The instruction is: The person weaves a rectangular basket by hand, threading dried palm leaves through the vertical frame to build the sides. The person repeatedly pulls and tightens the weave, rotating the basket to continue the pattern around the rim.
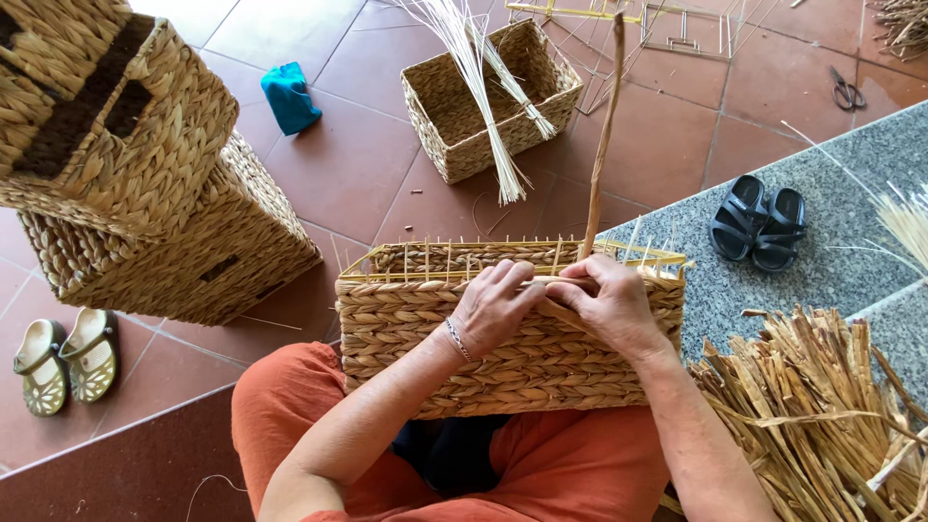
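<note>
A half-woven straw basket rests on my lap, its yellow frame wires sticking up along the rim. My left hand presses on the upper edge of the near wall, a bracelet on its wrist. My right hand is beside it, fingers closed on a brown fibre strand that rises straight up from the rim. Both hands touch at the top row of the weave.
Two finished woven baskets are stacked at the left. An open basket with pale reeds stands ahead. A pile of dried fibre lies at the right. Black sandals, beige shoes, a blue cloth and scissors lie around.
</note>
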